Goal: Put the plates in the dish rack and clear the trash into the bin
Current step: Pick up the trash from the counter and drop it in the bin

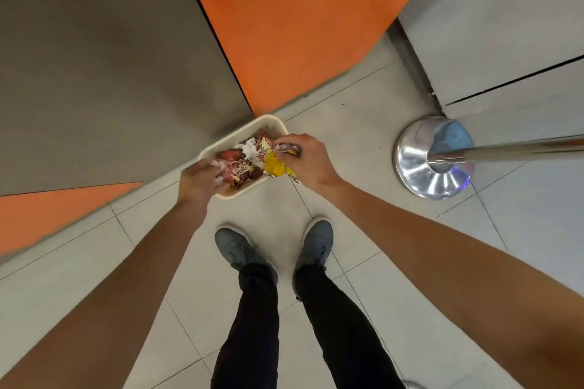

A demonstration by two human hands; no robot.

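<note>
**A:** What's on the left?

**B:** The left hand (199, 180) is curled around a wad of white tissue (218, 172), over the near left corner of the bin (237, 134). The bin stands on the tiled floor (268, 208) by the orange door (300, 25).

**A:** How would the tissue handle?

**B:** I'd judge it soft and almost weightless. It should crush into the fist and fall when the fingers let go.

**A:** And in the middle?

**B:** Wrappers (240, 167) are heaped inside, up to about the rim.

**A:** And the right side?

**B:** The right hand (311, 158) pinches a yellow foil wrapper (275, 166) by its crimped silver end, at the bin's right edge. The body of the wrapper hangs across the rim.

**A:** Will that one be awkward?

**B:** Probably. It looks light, slick and springy, so a pinch at the crimp is likely the surest hold. The heap looks loose, so it may slide off and need pressing down. No plates are in view.
</note>
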